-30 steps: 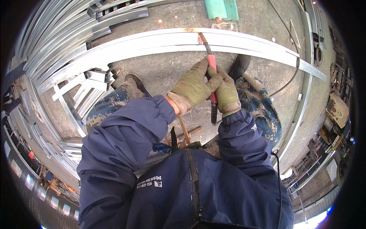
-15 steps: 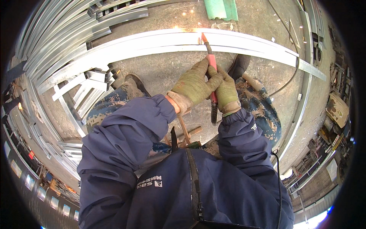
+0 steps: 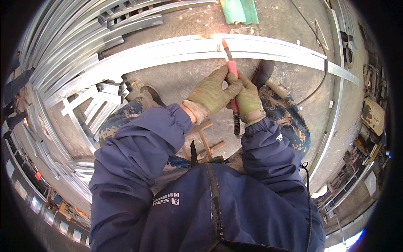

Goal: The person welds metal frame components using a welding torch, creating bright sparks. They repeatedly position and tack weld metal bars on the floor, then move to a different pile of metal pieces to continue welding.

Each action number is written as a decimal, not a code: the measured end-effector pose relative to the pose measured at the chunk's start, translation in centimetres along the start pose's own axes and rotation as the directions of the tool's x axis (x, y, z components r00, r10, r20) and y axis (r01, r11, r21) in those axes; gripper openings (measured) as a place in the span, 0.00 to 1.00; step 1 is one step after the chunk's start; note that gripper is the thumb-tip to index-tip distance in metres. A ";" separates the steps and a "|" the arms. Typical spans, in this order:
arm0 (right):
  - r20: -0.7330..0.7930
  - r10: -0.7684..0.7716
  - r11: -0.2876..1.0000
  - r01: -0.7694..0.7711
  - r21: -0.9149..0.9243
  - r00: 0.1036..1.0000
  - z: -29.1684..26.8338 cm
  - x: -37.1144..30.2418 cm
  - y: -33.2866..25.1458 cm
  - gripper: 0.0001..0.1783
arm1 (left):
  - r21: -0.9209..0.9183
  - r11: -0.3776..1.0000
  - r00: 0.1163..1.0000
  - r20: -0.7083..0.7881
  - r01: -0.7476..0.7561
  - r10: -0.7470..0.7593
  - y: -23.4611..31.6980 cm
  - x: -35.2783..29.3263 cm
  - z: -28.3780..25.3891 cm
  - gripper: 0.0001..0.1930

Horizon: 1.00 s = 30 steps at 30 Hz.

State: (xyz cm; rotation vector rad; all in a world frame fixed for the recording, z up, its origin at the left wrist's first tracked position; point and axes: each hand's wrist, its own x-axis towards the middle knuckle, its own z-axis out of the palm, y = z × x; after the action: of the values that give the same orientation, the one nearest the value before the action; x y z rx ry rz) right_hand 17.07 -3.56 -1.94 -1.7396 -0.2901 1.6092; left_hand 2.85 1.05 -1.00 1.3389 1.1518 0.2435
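Note:
Both hands wear olive-green work gloves and are closed around a red-handled welding torch [image 3: 232, 67]. My left hand [image 3: 214, 91] wraps it from the left side. My right hand [image 3: 249, 101] grips the handle from the right, its fingers partly hidden by the left. The torch's neck points away from me, and its tip meets the bright metal beam [image 3: 268, 48], where an orange glow and sparks show. Light washes out much of the beam's surface around that spot. A black coiled sleeve hangs below the handle.
Long metal profiles [image 3: 75, 42] are stacked at the far left. Short cut pieces [image 3: 98, 103] lie nearer, beside my left leg. A green sheet [image 3: 239, 11] rests beyond the beam. A dark cable [image 3: 323, 80] curves over the beam's right part. Another long rail [image 3: 331, 122] runs along the right.
The torch stays in both hands with its tip at nearly the same spot on the beam. Sparks are spread differently, and the view has shifted slightly.

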 end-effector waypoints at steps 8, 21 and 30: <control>-0.078 -0.095 0.986 0.083 -0.143 0.992 -1.1 -5.8 -4.2 0.29 | 0.574 0.819 0.971 -0.212 0.029 0.114 -3.1 3.4 -4.3 0.41; -0.050 -0.015 1.000 0.014 -0.012 0.999 -2.1 -8.6 -2.4 0.31 | 0.946 0.310 0.938 -0.187 0.091 0.292 -10.6 8.5 -6.8 0.49; 0.004 0.012 1.000 -0.012 0.013 1.000 -1.6 -7.7 -2.5 0.34 | 0.955 0.296 0.956 -0.092 0.005 0.279 -9.6 9.3 -7.4 0.43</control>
State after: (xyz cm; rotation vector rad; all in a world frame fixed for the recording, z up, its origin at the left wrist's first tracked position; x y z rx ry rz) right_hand 17.86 -7.06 5.44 -1.7317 -0.2713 1.6200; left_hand -2.75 9.56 -12.37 2.5744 1.4539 -0.2549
